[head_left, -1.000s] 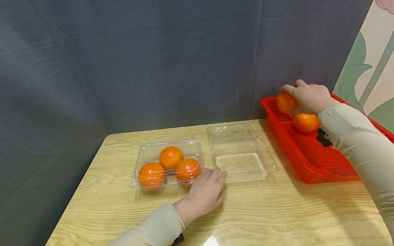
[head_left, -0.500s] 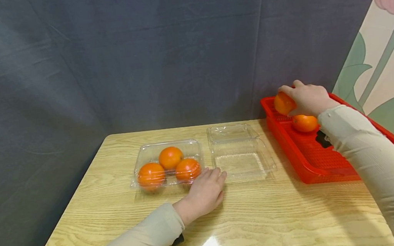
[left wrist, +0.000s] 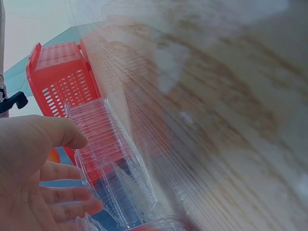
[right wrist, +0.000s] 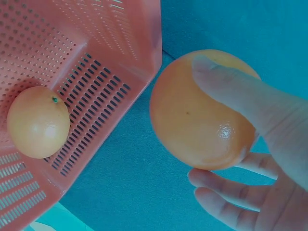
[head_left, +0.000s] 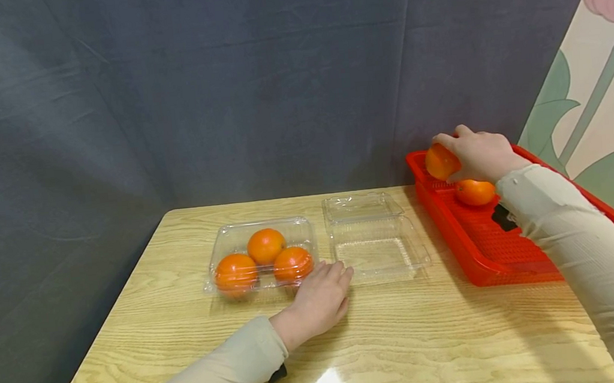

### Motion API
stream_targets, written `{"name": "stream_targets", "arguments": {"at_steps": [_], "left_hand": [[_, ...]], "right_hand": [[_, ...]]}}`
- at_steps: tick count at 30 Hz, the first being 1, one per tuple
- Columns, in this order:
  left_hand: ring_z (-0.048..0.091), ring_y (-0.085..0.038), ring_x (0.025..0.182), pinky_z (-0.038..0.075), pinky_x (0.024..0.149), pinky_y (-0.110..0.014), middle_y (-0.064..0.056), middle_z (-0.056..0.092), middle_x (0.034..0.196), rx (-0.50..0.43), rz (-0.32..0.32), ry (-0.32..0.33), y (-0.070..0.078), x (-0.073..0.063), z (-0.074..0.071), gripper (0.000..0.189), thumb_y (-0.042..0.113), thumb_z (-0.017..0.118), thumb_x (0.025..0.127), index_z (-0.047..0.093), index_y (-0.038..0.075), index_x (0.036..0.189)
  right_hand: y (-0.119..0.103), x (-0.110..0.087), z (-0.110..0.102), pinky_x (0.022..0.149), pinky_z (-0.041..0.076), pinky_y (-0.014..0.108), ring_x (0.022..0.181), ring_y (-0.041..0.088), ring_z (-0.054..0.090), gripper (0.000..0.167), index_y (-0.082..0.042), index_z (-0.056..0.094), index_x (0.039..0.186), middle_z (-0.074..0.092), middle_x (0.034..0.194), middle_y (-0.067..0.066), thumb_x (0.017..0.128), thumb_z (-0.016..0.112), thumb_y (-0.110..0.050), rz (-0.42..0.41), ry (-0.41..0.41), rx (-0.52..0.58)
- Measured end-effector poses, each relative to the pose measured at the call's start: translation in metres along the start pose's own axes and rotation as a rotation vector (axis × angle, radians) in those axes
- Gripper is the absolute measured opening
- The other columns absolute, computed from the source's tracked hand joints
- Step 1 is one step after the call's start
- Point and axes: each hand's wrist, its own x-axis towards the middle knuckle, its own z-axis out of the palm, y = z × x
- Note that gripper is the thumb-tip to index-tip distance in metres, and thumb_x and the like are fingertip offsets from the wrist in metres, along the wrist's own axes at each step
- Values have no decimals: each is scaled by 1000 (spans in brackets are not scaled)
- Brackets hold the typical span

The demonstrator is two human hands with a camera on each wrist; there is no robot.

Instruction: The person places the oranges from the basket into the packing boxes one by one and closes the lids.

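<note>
An orange (head_left: 441,161) is in my right hand (head_left: 479,152), held above the far end of the red plastic basket (head_left: 453,228). The right wrist view shows my thumb (right wrist: 226,86) across this orange, with the fingers round its other side, apart from the basket wall. Another orange (right wrist: 38,122) lies in the basket. My left hand (head_left: 321,301) rests at the front between two clear plastic clamshell boxes, its fingers loosely extended. Three oranges, one of them the rear orange (head_left: 266,246), sit in the left clamshell (head_left: 302,231). The right clamshell (head_left: 374,252) stands with its lid folded back.
The wooden table (head_left: 405,340) ends at a dark cloth (head_left: 278,97) hanging behind it. The basket takes up the table's right side. A wall with a painted flower (head_left: 593,109) stands beyond it. My right sleeve (head_left: 576,242) reaches across the basket.
My right hand has shifted slightly left with the orange in it, still over the basket. My left hand and both clamshells have stayed put.
</note>
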Motion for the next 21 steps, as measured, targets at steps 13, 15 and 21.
{"name": "stream_targets", "arguments": {"at_steps": [13,15,21], "left_hand": [[59,-21,110,44,103,-35,-6,57,118,3,-1,4,0,1,0,49,31,61,88,52,8,130],[59,-21,110,44,103,-35,-7,57,118,1,0,4,0,0,0,49,31,61,88,52,8,130],[59,-20,109,44,103,-35,-6,58,117,-5,2,8,0,0,1,49,30,62,87,52,8,130]], "right_hand": [[-3,-4,-2,50,47,38,64,25,50,73,-10,46,129,50,94,21,67,83,-20,-9,17,13],[-3,-4,-2,50,47,38,64,25,49,73,-10,46,129,50,95,21,67,83,-20,-9,17,15],[-3,-6,-2,51,47,37,64,24,50,73,-11,46,129,50,95,20,67,83,-21,-6,4,18]]}}
